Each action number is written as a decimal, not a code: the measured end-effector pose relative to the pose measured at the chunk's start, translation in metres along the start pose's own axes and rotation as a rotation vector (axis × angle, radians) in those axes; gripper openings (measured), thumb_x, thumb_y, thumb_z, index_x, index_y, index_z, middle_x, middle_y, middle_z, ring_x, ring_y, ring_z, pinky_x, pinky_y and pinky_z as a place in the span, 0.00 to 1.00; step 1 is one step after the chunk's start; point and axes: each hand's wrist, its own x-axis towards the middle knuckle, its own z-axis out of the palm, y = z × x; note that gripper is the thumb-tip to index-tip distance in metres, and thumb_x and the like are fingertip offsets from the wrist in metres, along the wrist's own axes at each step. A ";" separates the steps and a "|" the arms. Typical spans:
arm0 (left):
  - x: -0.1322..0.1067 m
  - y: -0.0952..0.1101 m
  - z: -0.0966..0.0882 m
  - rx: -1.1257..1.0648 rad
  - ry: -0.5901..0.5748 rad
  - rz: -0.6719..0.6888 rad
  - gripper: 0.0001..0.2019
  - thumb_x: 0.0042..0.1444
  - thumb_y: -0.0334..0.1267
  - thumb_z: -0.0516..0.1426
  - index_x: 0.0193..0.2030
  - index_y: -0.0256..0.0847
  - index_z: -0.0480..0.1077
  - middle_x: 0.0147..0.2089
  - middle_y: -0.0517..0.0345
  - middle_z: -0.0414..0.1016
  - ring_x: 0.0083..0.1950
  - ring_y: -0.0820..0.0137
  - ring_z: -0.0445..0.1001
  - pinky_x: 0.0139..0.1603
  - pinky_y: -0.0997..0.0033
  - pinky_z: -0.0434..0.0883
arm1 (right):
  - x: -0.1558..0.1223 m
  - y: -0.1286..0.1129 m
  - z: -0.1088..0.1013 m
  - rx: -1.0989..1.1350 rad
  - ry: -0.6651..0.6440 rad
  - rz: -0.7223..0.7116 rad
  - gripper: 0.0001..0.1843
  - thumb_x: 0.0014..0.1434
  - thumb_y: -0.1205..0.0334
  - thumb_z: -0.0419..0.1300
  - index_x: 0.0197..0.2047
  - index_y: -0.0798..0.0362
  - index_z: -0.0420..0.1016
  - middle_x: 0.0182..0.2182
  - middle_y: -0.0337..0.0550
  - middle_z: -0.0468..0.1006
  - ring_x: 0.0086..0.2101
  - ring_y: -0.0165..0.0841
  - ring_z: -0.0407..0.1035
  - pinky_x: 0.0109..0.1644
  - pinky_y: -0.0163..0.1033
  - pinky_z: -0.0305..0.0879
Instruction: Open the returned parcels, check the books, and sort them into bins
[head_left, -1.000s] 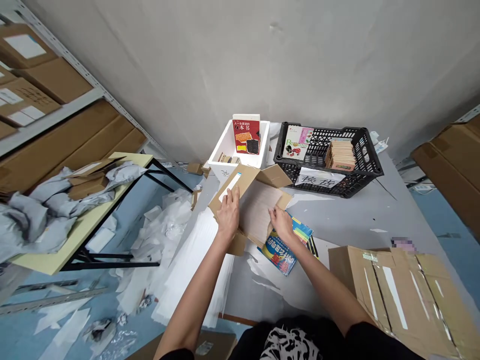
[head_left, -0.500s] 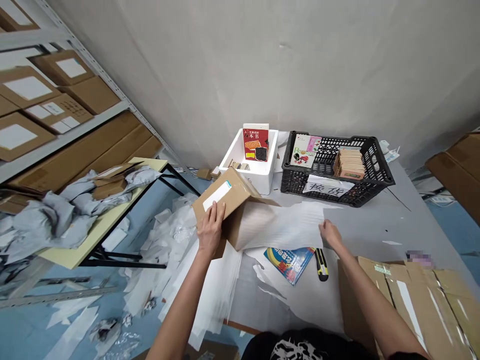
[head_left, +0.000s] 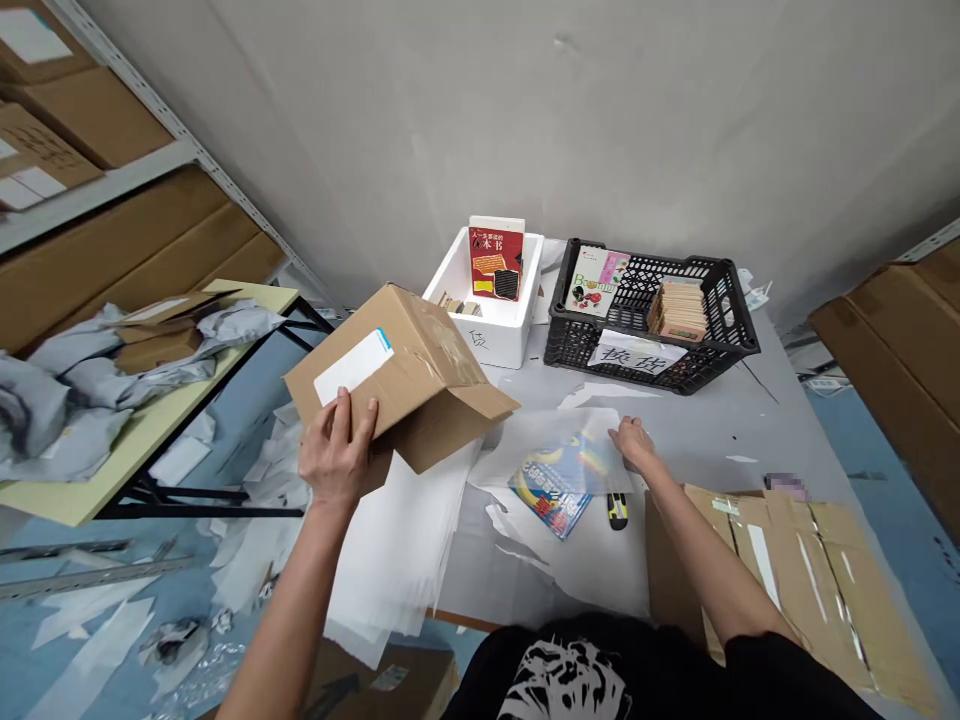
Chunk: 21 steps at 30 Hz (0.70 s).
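My left hand (head_left: 337,450) is closed on a cardboard box (head_left: 409,345) with a white label, held tilted at the left of the table, its flaps hanging open on the lower right. My right hand (head_left: 634,440) pinches the right end of a thin translucent white packing sheet (head_left: 499,450). That sheet partly covers a blue book (head_left: 547,500) with yellow and red print. Close by the book lies a yellow-and-black utility knife (head_left: 617,512), partly under the sheet's edge. A pile of white sheets (head_left: 401,560) hangs over the table's left side.
Behind stand a white foam box (head_left: 502,345) and a black plastic crate (head_left: 607,355), both with books. Flattened cardboard (head_left: 810,590) lies at right. Grey bags cover a yellow table (head_left: 172,440) at left; paper scraps litter the floor.
The box has moved left, clear of the sheet, and its open flaps now show. The sheet has come down over the blue book, with my right hand still at its end.
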 end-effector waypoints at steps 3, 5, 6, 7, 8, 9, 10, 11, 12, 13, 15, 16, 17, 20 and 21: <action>-0.015 0.022 0.013 -0.079 -0.020 0.034 0.14 0.59 0.43 0.51 0.47 0.48 0.74 0.60 0.45 0.68 0.62 0.56 0.64 0.62 0.42 0.57 | -0.024 -0.016 -0.009 0.138 -0.012 -0.131 0.23 0.61 0.56 0.51 0.56 0.58 0.67 0.57 0.61 0.65 0.50 0.43 0.68 0.52 0.46 0.64; -0.028 0.044 0.026 -0.143 -0.104 0.067 0.12 0.59 0.46 0.52 0.40 0.51 0.76 0.54 0.47 0.74 0.58 0.57 0.68 0.61 0.41 0.58 | -0.042 -0.025 -0.019 0.441 -0.160 -0.224 0.27 0.65 0.49 0.42 0.59 0.55 0.64 0.55 0.55 0.69 0.48 0.39 0.70 0.48 0.43 0.68; -0.034 0.055 0.033 -0.177 -0.165 0.089 0.12 0.58 0.48 0.52 0.38 0.52 0.76 0.50 0.49 0.76 0.57 0.58 0.69 0.60 0.42 0.59 | -0.051 -0.029 -0.026 0.617 -0.255 -0.252 0.31 0.65 0.45 0.38 0.60 0.55 0.63 0.54 0.54 0.70 0.47 0.38 0.71 0.47 0.43 0.69; -0.041 0.066 0.041 -0.209 -0.237 0.118 0.12 0.58 0.49 0.52 0.36 0.54 0.77 0.47 0.50 0.77 0.55 0.59 0.70 0.60 0.43 0.60 | -0.059 -0.032 -0.033 0.770 -0.348 -0.270 0.34 0.65 0.42 0.35 0.61 0.55 0.62 0.53 0.54 0.72 0.47 0.38 0.71 0.46 0.43 0.70; -0.046 0.076 0.049 -0.239 -0.314 0.150 0.12 0.57 0.51 0.53 0.35 0.56 0.77 0.45 0.51 0.78 0.53 0.59 0.71 0.59 0.44 0.62 | -0.066 -0.034 -0.041 0.873 -0.428 -0.278 0.37 0.64 0.39 0.33 0.62 0.55 0.61 0.53 0.54 0.72 0.47 0.38 0.70 0.46 0.43 0.70; -0.052 0.085 0.057 -0.264 -0.393 0.185 0.11 0.57 0.52 0.53 0.35 0.58 0.77 0.44 0.53 0.78 0.53 0.60 0.72 0.58 0.45 0.63 | -0.073 -0.035 -0.048 0.911 -0.484 -0.278 0.39 0.63 0.37 0.32 0.62 0.54 0.61 0.52 0.53 0.73 0.48 0.38 0.70 0.46 0.43 0.70; -0.057 0.093 0.064 -0.285 -0.466 0.220 0.11 0.56 0.53 0.53 0.36 0.61 0.77 0.43 0.54 0.78 0.52 0.61 0.72 0.57 0.46 0.64 | -0.078 -0.034 -0.055 0.920 -0.518 -0.275 0.40 0.62 0.36 0.32 0.62 0.53 0.62 0.52 0.51 0.73 0.48 0.38 0.70 0.47 0.42 0.69; -0.062 0.100 0.072 -0.304 -0.531 0.254 0.10 0.56 0.53 0.54 0.37 0.63 0.77 0.42 0.55 0.78 0.52 0.62 0.72 0.57 0.47 0.65 | -0.083 -0.033 -0.061 0.927 -0.540 -0.269 0.39 0.62 0.36 0.32 0.62 0.52 0.63 0.51 0.50 0.74 0.49 0.37 0.69 0.48 0.42 0.69; -0.067 0.105 0.078 -0.326 -0.586 0.288 0.10 0.56 0.53 0.55 0.39 0.65 0.76 0.42 0.55 0.78 0.51 0.62 0.72 0.57 0.48 0.66 | -0.087 -0.031 -0.065 0.943 -0.550 -0.260 0.39 0.62 0.36 0.32 0.61 0.51 0.63 0.50 0.49 0.75 0.49 0.37 0.69 0.48 0.42 0.69; -0.072 0.109 0.085 -0.353 -0.634 0.324 0.09 0.56 0.53 0.55 0.40 0.66 0.76 0.42 0.56 0.79 0.51 0.63 0.73 0.57 0.50 0.67 | -0.091 -0.028 -0.067 0.969 -0.547 -0.253 0.38 0.62 0.36 0.32 0.61 0.50 0.64 0.49 0.48 0.75 0.49 0.38 0.69 0.48 0.43 0.68; -0.086 0.117 0.098 -0.419 -0.725 0.406 0.09 0.58 0.49 0.54 0.43 0.68 0.75 0.42 0.57 0.79 0.50 0.65 0.74 0.57 0.53 0.68 | -0.097 -0.021 -0.064 1.032 -0.499 -0.261 0.36 0.62 0.37 0.35 0.59 0.49 0.65 0.47 0.47 0.76 0.48 0.38 0.69 0.48 0.44 0.68; -0.095 0.120 0.104 -0.448 -0.775 0.452 0.10 0.59 0.48 0.54 0.45 0.68 0.74 0.43 0.57 0.79 0.50 0.66 0.74 0.58 0.56 0.68 | -0.099 -0.017 -0.060 1.051 -0.456 -0.276 0.35 0.62 0.37 0.35 0.58 0.48 0.66 0.46 0.47 0.76 0.48 0.39 0.70 0.48 0.45 0.67; -0.103 0.123 0.110 -0.467 -0.828 0.500 0.11 0.59 0.46 0.54 0.46 0.68 0.73 0.43 0.57 0.79 0.51 0.67 0.74 0.58 0.58 0.69 | -0.101 -0.014 -0.053 1.054 -0.401 -0.290 0.35 0.61 0.36 0.35 0.57 0.48 0.67 0.45 0.47 0.77 0.48 0.40 0.70 0.48 0.45 0.67; -0.127 0.129 0.127 -0.493 -0.913 0.652 0.16 0.60 0.39 0.53 0.51 0.69 0.69 0.46 0.59 0.78 0.53 0.71 0.73 0.59 0.66 0.68 | -0.106 -0.001 -0.022 1.026 -0.192 -0.289 0.36 0.59 0.33 0.36 0.52 0.48 0.69 0.42 0.47 0.77 0.47 0.42 0.69 0.49 0.46 0.66; -0.133 0.129 0.133 -0.515 -0.887 0.707 0.19 0.61 0.35 0.53 0.52 0.70 0.68 0.48 0.61 0.77 0.54 0.74 0.73 0.59 0.69 0.67 | -0.106 0.004 -0.010 1.020 -0.128 -0.277 0.37 0.57 0.32 0.36 0.51 0.48 0.69 0.42 0.47 0.77 0.47 0.42 0.69 0.49 0.47 0.66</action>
